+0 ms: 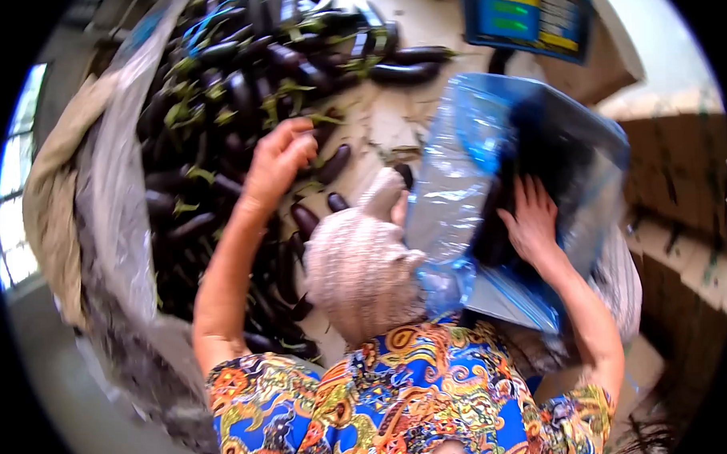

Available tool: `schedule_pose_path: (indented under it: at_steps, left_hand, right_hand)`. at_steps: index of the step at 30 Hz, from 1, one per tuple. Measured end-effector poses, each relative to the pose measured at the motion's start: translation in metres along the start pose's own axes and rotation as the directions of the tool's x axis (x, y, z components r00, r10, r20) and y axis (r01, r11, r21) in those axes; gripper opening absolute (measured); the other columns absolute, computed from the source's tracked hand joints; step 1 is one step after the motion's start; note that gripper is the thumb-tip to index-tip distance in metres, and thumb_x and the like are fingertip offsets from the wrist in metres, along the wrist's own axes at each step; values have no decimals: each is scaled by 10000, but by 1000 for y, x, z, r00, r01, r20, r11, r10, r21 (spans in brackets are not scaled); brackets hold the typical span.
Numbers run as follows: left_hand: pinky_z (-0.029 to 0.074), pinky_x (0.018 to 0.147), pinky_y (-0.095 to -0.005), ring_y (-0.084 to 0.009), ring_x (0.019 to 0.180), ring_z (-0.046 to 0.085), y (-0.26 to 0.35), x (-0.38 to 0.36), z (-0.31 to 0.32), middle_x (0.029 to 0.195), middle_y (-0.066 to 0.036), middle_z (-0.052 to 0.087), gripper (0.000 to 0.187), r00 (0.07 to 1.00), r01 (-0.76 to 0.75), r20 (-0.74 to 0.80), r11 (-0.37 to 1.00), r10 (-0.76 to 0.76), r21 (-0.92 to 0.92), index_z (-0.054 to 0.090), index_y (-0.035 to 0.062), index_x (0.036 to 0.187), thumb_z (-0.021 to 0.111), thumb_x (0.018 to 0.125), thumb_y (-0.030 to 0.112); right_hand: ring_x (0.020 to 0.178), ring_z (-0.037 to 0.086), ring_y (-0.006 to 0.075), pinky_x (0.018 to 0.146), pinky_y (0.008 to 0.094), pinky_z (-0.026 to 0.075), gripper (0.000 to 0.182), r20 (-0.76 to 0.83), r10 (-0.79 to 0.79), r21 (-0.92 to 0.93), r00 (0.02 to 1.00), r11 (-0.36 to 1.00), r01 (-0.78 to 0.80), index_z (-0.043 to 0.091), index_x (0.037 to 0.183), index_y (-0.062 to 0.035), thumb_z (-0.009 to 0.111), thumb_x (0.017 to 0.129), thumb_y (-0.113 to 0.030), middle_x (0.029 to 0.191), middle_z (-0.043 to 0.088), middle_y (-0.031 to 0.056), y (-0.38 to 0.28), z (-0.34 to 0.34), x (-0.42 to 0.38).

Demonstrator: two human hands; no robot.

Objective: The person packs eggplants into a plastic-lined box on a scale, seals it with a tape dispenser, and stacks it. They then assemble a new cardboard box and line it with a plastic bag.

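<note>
A large heap of dark purple eggplants (239,95) with green stems lies at the left. Over its right edge is my left hand (283,159), fingers curled against an eggplant (327,134); blur partly hides the grip. On the right, a blue plastic bag (457,144) stands with its mouth spread wide. Inside it my right hand (533,221) lies flat, fingers stretched out, on dark contents that look like eggplants (495,222). A loose eggplant (335,164) rests just right of my left hand.
A scale display (526,17) with green digits stands at the back right. Cardboard boxes (669,160) are stacked along the right. A pale knitted cloth bundle (361,267) sits between my arms. Clear plastic sheeting (118,179) edges the heap on the left.
</note>
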State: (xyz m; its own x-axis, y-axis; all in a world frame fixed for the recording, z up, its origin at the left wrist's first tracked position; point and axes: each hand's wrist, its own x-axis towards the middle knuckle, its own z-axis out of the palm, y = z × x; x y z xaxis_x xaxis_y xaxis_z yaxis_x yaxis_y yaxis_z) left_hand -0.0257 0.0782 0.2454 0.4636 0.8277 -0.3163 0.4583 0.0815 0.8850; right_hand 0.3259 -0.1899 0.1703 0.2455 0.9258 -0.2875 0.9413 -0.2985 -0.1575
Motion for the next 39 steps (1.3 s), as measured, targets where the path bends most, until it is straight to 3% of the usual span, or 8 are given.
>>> schedule_pose_path:
  at_steps: [3,9,14,20,26,33,38,39]
  left_hand:
    - [491,603,-256,-110,668,594,-166,-76,-16,786,-22,631,278,978,196,-89,976,-187,96,622,16,1127,636,890,161]
    - [536,721,-284,-145,785,650,-228,-180,23,906,-85,688,307,762,643,-166,762,-625,82,642,-7,1144,621,891,167]
    - [537,801,-341,-237,889,673,-225,-159,24,1006,-144,694,355,817,547,-288,829,-499,116,635,-8,1156,618,850,172]
    - [442,965,-418,-369,1110,554,-212,-93,18,1211,-188,588,479,905,154,-390,725,169,672,560,6,1258,665,832,196]
    - [406,975,-493,-386,1210,428,-219,-5,2,1458,-212,339,917,749,548,-662,568,-7,614,265,4,1444,801,747,266]
    - [421,961,-488,-391,1200,409,-220,26,18,1476,-174,306,932,537,794,-835,406,-118,453,216,63,1472,748,711,138]
    - [429,964,-504,-407,1168,461,-237,11,12,1344,-225,484,775,462,614,-881,682,97,397,359,7,1408,651,696,101]
    - [452,944,-496,-384,1126,493,-234,2,7,1302,-209,512,751,474,586,-880,759,-39,282,376,4,1398,652,706,102]
  right_hand:
    - [1363,317,418,1046,501,315,741,131,-104,-18,986,994,107,397,1398,19,720,779,-228,1487,336,245,-12,-25,-17]
    - [1401,292,377,1081,492,292,606,-81,-100,-288,992,955,73,491,1343,-37,700,792,-179,1495,361,192,29,-62,-11]
    - [1333,383,395,1087,478,313,504,-174,-81,-220,981,975,41,501,1328,-47,617,841,-101,1452,410,200,79,-77,-19]
    - [1281,456,371,1079,422,372,368,-159,114,88,981,991,-101,579,1243,-19,596,883,-94,1377,498,183,72,-99,-21]
    - [1272,449,371,1083,432,365,350,-158,89,51,983,995,-82,580,1225,-19,593,881,-85,1382,493,180,75,-97,-17]
    - [1299,408,383,1096,466,347,322,-143,19,-79,989,996,-30,591,1193,-45,595,872,-75,1409,463,180,67,-95,-20]
    - [1312,398,383,1101,465,339,317,-116,48,-18,992,999,-51,595,1191,-50,603,876,-81,1412,460,182,61,-102,-20]
    - [1312,398,383,1101,464,339,314,-132,50,-10,990,999,-52,596,1191,-50,605,879,-86,1413,460,182,60,-98,-19]
